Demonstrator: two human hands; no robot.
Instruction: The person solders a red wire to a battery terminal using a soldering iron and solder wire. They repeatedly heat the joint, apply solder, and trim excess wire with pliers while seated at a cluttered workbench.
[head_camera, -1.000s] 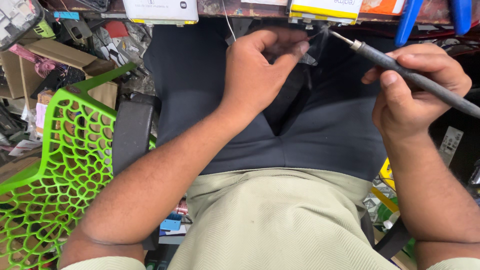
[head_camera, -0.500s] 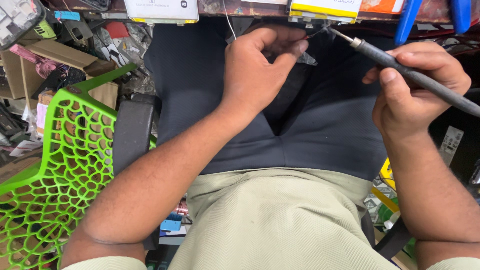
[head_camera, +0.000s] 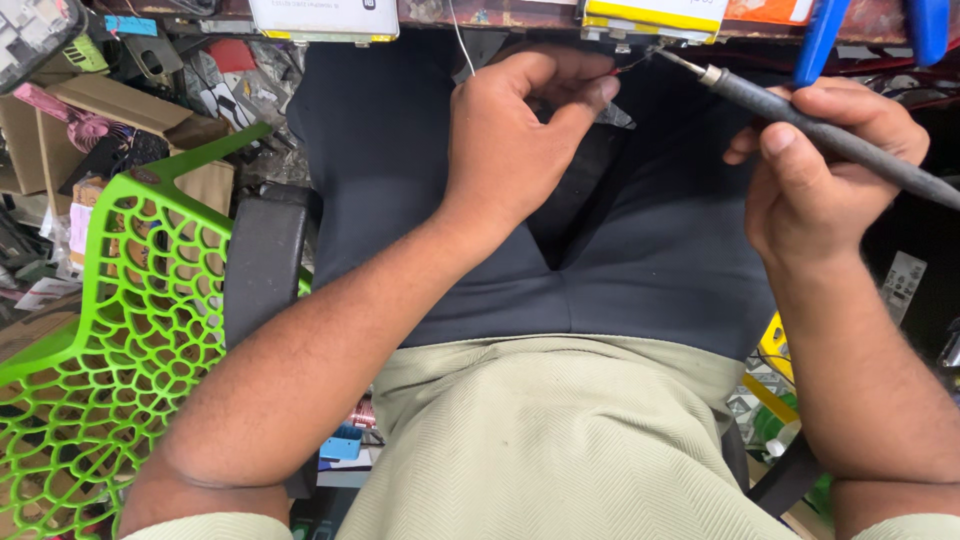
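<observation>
1. Left hand (head_camera: 515, 135) pinches a thin red wire (head_camera: 628, 66); thumb and forefinger pressed together on it, other fingers curled loose; the wire end sits just past the fingertips, right at the near edge of the yellow-edged flat battery pack (head_camera: 655, 14) on the bench edge.
2. Right hand (head_camera: 820, 165) grips a dark soldering iron (head_camera: 830, 135) pen-style; thumb and fingers closed round the barrel; the metal tip points past the knuckles toward the same spot, almost touching the wire end; can't tell if there's actual contact.
3. Doing it well, my view: keep the pinch back from the bare end so the fingers stay off the heat; brace both wrists so tip and wire meet on the pad and nothing else; keep the tip off the battery body; touch short, hold the wire dead steady until the joint sets.
4. A thin pale strand (head_camera: 458, 35) drops beside the left thumb; could be solder, can't confirm.
5. Count: one iron; one red wire visible; two flat packs on the bench edge, the second white one (head_camera: 322, 17) well left of the left hand; two blue handles (head_camera: 820, 40) above the right hand; one green lattice chair (head_camera: 110, 330) far left of the left arm.
</observation>
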